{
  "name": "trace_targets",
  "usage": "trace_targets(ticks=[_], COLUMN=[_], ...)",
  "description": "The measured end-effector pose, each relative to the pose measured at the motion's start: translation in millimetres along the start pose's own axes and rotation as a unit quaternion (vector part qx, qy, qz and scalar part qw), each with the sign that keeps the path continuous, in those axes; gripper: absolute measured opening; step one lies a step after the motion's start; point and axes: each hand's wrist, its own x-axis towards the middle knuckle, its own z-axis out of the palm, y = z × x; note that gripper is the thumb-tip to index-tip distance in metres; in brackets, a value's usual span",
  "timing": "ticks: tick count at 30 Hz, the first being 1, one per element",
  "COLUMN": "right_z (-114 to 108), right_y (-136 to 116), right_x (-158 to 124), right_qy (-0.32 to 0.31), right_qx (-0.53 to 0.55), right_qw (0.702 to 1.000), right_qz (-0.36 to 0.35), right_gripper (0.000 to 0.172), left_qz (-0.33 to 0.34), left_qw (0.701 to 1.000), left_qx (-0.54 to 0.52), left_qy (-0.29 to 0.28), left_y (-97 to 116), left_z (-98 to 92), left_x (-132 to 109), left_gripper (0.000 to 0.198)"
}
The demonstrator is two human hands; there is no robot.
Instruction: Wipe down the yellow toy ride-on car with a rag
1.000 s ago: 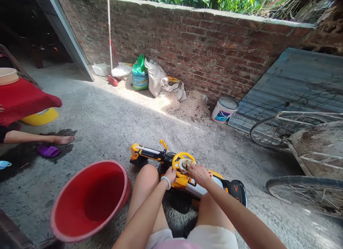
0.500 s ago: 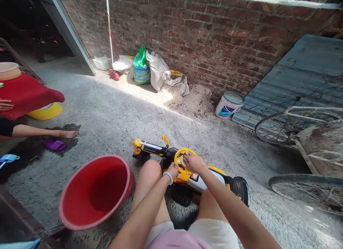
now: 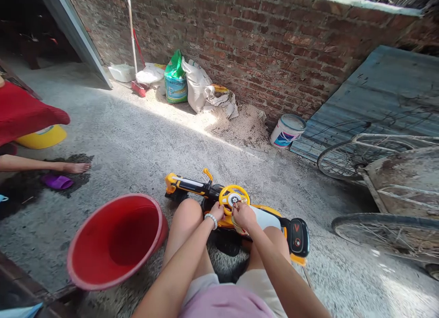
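So I'm looking down at my own lap here, bare knees (image 3: 185,214) up, and right in front of them is a yellow, black and white toy ride-on car (image 3: 265,219) lying on its side on the concrete floor (image 3: 113,140). Left hand (image 3: 216,211), with a white bead bracelet (image 3: 211,220) on the wrist, is curled closed against the rim of the yellow steering wheel (image 3: 234,198). Right hand (image 3: 244,216) is bunched up at the other side of the wheel, fingertips (image 3: 236,209) pinched in at the rim, and a tan rag (image 3: 237,226) seems to hang under it, though I can't tell if it's really gripped. A big red plastic basin (image 3: 115,241) sits tipped on its side just left of my leg. Further left there's someone else's bare foot (image 3: 77,167) near a purple slipper (image 3: 56,182). Way back, against the brick wall (image 3: 274,39), are a green-topped bag (image 3: 176,78), a white sack (image 3: 195,80), a heap of husks (image 3: 240,128) and a white paint bucket (image 3: 286,130), with a bicycle wheel (image 3: 353,158) off to the right.
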Motion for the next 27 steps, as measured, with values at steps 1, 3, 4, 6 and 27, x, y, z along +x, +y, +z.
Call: trace_targets(ticks=[1,3,4,6,27], right_z=[0.3,0.8,1.4,3.5,-3.9], right_y=[-0.2,-0.5,-0.9,-3.3,19.9], right_x=[-1.6,-2.0,-0.7,3.8,3.6], right_qy=[-0.004,-0.009,-0.004,0.023,-0.032], right_qx=[0.001,0.0,-0.001,-0.009,-0.182], right_qw=[1.0,0.999,0.998,0.996,0.972], right_qz=[-0.01,-0.043,-0.061,-0.084,-0.146], right_gripper=[0.033,0.031,0.032,0.036,0.041], left_qz=[0.0,-0.002,-0.003,-0.001,0.001], left_qw=[1.0,1.0,1.0,1.0,1.0], left_qx=[0.002,0.006,0.007,0.006,0.023], left_qy=[0.001,0.006,0.008,0.011,0.0], left_y=[-0.4,-1.3,-1.8,-2.7,6.8], left_z=[-0.1,-0.2,-0.1,0.1,-1.5], left_x=[0.6,1.4,1.6,1.6,-10.7], left_gripper=[0.011,0.012,0.012,0.011,0.012])
